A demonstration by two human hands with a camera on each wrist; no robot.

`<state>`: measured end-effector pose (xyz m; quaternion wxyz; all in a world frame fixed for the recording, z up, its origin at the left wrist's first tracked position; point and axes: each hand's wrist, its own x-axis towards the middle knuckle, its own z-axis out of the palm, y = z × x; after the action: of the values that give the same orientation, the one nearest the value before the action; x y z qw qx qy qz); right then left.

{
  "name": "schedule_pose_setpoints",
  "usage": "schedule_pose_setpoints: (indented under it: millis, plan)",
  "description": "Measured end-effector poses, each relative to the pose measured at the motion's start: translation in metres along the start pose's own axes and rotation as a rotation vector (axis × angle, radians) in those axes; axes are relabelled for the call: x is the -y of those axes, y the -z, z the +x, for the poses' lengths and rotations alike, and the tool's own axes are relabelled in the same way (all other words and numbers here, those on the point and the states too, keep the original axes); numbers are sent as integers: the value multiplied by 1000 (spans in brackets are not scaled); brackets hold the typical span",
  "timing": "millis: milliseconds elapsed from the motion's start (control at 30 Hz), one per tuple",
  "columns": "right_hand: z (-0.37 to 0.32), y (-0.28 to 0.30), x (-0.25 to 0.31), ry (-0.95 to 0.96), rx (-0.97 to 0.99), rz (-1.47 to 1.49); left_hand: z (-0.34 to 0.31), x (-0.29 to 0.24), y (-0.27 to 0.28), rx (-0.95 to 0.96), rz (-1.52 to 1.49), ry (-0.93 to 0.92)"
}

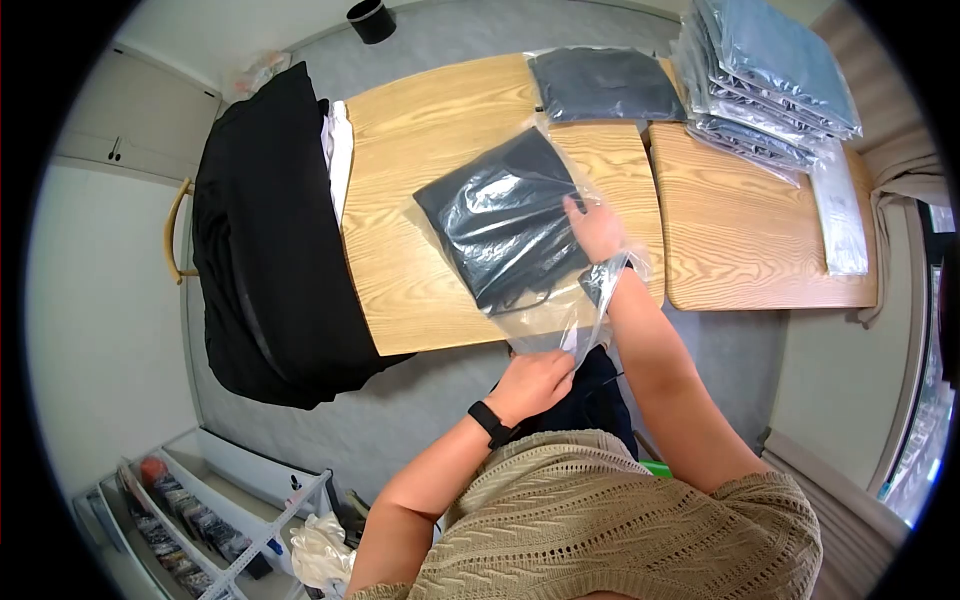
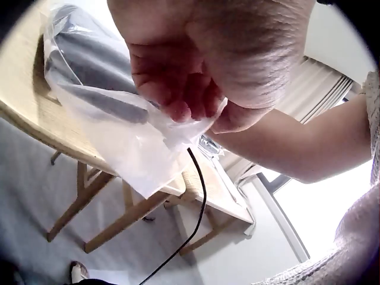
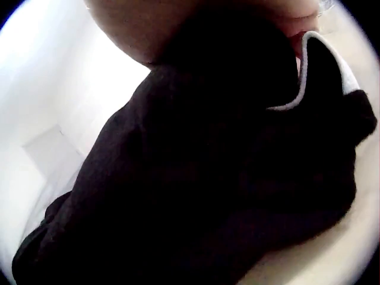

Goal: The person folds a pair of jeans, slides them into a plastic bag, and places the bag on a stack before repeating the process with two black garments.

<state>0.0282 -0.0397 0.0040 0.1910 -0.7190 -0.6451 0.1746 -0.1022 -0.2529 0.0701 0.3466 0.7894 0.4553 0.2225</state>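
A folded dark garment [image 1: 505,215] lies inside a clear plastic bag [image 1: 530,320] on the wooden table. My right hand [image 1: 597,232] reaches into the bag and rests at the garment's right edge, with plastic gathered around the wrist. In the right wrist view, dark cloth [image 3: 196,166] with a pale edging fills most of the picture and hides the fingertips. Below the table's near edge, my left hand [image 1: 540,382] pinches the bag's opening. Its curled fingers and thumb meet on the plastic [image 2: 154,148] in the left wrist view.
Another bagged dark garment [image 1: 605,85] lies at the table's far edge. A tall stack of bagged garments [image 1: 770,80] stands on the right-hand table [image 1: 750,260]. Black clothing [image 1: 270,260] drapes over a chair on the left. A black bin [image 1: 371,20] stands on the floor beyond.
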Motion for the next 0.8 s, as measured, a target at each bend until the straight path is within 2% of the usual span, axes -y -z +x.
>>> schedule_pose_setpoints:
  millis: [67,200,233,267,333,367,400,500,533,600,633,667,700,733,800]
  plan:
    - [0,8,0,-147,238,45,1,1,-1,34,-6,2]
    - [-15,43,25,-162,326,182,1,1,-6,117,-20,21]
    - [-8,33,12,-100,422,278,2,1,-7,122,-18,16]
    - [-10,30,6,-105,418,281,3,2,-6,147,-33,36]
    - [-17,42,14,-67,439,610,9,1,3,177,-42,49]
    - [-17,18,3,64,244,684,15,5,11,203,-65,83]
    - [-17,16,1,60,236,691,22,7,23,229,-87,118]
    - [-15,5,-8,-143,464,254,69,22,75,-124,-94,205]
    - [-16,4,-8,-148,457,261,85,35,88,-217,-120,247]
    - [-28,3,-3,-70,273,154,128,63,120,-285,-43,333]
    - [-30,13,2,-75,289,166,149,76,129,-336,-104,392]
    - [-29,14,0,-104,360,253,167,100,133,-378,-60,336]
    - [-31,11,-3,-104,349,330,185,133,131,-355,-98,356]
    - [-35,4,-7,-103,335,409,201,165,124,-395,106,391]
    - [-42,6,-12,-112,321,555,225,202,114,-334,245,486]
